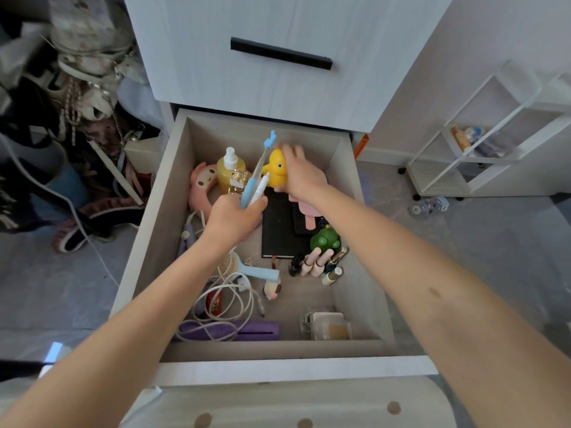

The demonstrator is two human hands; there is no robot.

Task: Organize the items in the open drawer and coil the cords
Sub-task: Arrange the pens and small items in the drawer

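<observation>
Both arms reach into the open drawer [154, 211]. My left hand [234, 217] grips a bunch of pens [255, 183], blue and white, that stick up toward the drawer's back. My right hand [301, 174] holds a yellow toy duck [275, 168] near the back wall, fingers curled over its top. A tangle of white cords [228, 301] lies at the front left, over a purple case [259, 330]. A black notebook [278, 230] lies in the middle.
Also in the drawer are a yellow spray bottle [230, 168], a pink plush piece [199, 186], a green toy [324, 239], small cosmetic bottles [318, 262], a blue-handled brush [256, 271] and a clear box [327, 325]. A white shelf rack [494, 140] stands to the right, clutter to the left.
</observation>
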